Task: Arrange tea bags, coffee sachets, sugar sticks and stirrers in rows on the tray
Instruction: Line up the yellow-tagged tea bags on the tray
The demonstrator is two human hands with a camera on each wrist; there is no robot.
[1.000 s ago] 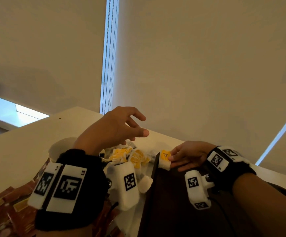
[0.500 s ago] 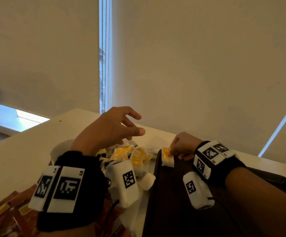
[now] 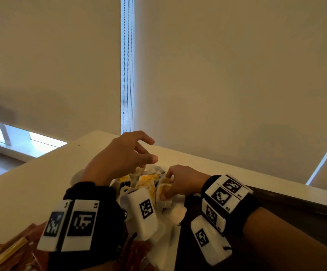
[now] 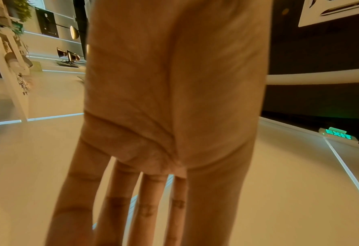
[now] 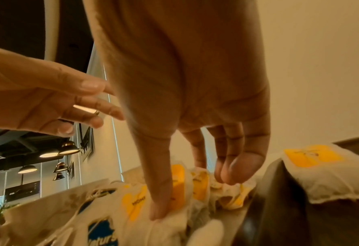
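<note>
A heap of white tea bags [image 3: 146, 179] with yellow labels lies on the pale table just left of the dark brown tray [image 3: 305, 205]. My right hand [image 3: 165, 184] reaches into the heap. In the right wrist view its thumb [image 5: 159, 208] and fingers [image 5: 226, 176] pinch a yellow-labelled tea bag [image 5: 178, 183]. One tea bag [image 5: 313, 166] lies alone on the tray's corner. My left hand [image 3: 149, 151] hovers above the heap, fingers loosely spread and holding nothing. The left wrist view shows its straight fingers [image 4: 151, 204] against the ceiling.
Reddish-brown coffee sachets [image 3: 12, 251] lie at the near left on the table [image 3: 31, 182]. A pale round dish [image 3: 76, 176] sits behind my left wrist. Roller blinds close off the far side. My right forearm covers much of the tray.
My right hand let go of the tea bag on the tray's corner and moved left into the heap, where it now pinches another one. The left hand has hardly moved.
</note>
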